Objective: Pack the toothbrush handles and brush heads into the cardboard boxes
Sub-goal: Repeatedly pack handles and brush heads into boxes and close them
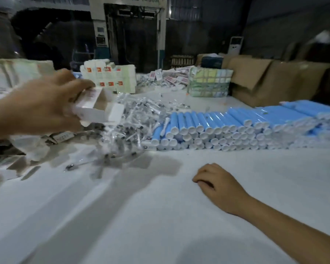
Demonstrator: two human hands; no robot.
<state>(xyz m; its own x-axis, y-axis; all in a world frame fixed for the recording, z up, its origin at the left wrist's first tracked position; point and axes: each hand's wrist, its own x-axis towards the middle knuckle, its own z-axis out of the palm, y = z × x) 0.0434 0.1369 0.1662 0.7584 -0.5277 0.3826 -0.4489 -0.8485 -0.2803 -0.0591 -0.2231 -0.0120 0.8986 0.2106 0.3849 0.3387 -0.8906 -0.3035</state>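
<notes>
Head view: left hand grips an open box above the brush heads, probably ready for loading; right hand rests loosely curled, holding nothing, near the table's front edge; handles are stacked mid-table

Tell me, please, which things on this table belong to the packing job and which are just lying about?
Job: small white cardboard box in the left hand; heap of clear-wrapped brush heads; stacked blue toothbrush handles.
Lying about: large brown cardboard carton; strapped pale bundle; crumpled clear plastic.

On the surface, brush heads are heaped left of the stacked toothbrush handles; cardboard boxes are stacked behind.
</notes>
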